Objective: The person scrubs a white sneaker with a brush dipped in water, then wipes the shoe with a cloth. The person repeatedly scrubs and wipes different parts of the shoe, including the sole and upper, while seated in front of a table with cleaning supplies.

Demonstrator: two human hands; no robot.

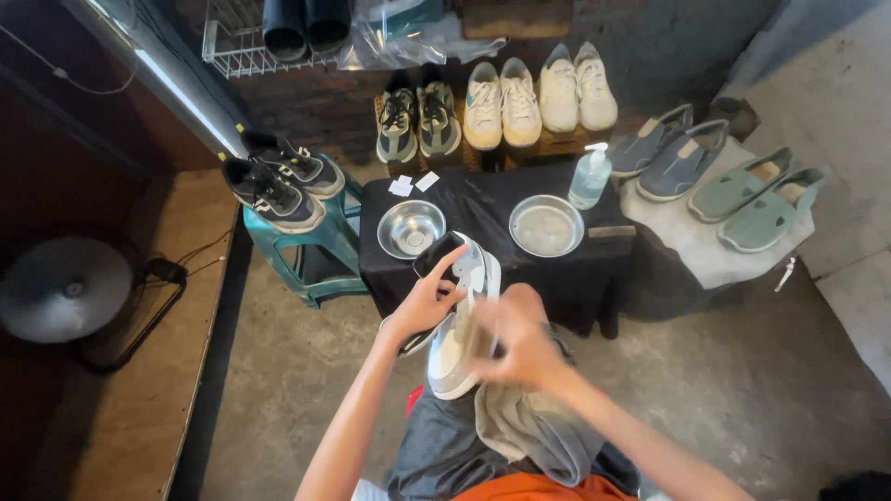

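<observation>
**White sneaker held over the lap**

The left hand (425, 304) wraps its fingers around the collar of a white sneaker (459, 329), gripping it above the person's knees. The right hand (520, 345), blurred, presses against the shoe's side, fingers curled; whether it holds anything I cannot tell. A grey cloth (534, 431) drapes over the lap, near two steel bowls (410, 228) on the black table (483, 199).
</observation>
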